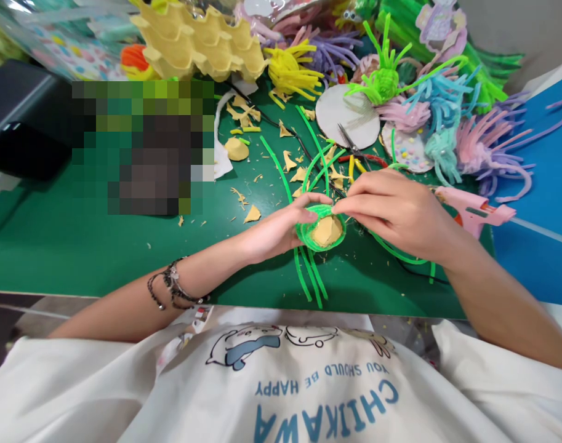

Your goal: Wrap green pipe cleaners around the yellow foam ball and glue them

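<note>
My left hand (281,227) grips the left side of a round green coil of pipe cleaners (305,234), with the thumb on its rim. A tan cardboard piece (329,231) sits in the coil's middle. Several loose green stems stick out above and below it. My right hand (391,209) is closed in a pinch at the coil's upper right edge. What lies between those fingertips is too small to make out, perhaps the end of a stem. A green pipe cleaner (401,257) curves along the table under my right hand.
Torn cardboard scraps (289,161) litter the green table (207,203). Beyond my right hand lie scissors (352,144), a white disc (343,117) and a pink glue gun (479,209). Colourful pipe-cleaner figures (385,83) and an egg carton (202,43) line the back. A black box (26,117) stands left.
</note>
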`<action>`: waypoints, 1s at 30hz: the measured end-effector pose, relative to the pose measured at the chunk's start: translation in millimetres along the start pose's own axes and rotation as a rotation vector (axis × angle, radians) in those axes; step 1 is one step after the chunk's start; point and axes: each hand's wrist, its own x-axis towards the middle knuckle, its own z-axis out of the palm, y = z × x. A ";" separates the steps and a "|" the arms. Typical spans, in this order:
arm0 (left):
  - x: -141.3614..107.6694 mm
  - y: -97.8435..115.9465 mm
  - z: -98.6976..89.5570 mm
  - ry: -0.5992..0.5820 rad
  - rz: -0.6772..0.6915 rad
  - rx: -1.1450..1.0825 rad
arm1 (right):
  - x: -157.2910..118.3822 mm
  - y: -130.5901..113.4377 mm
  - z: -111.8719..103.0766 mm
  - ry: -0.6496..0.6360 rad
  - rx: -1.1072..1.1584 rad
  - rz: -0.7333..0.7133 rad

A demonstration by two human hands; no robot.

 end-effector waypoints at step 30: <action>-0.7 6.3 2.9 0.136 0.056 0.029 | -8.3 -0.2 -2.0 -0.004 0.077 0.069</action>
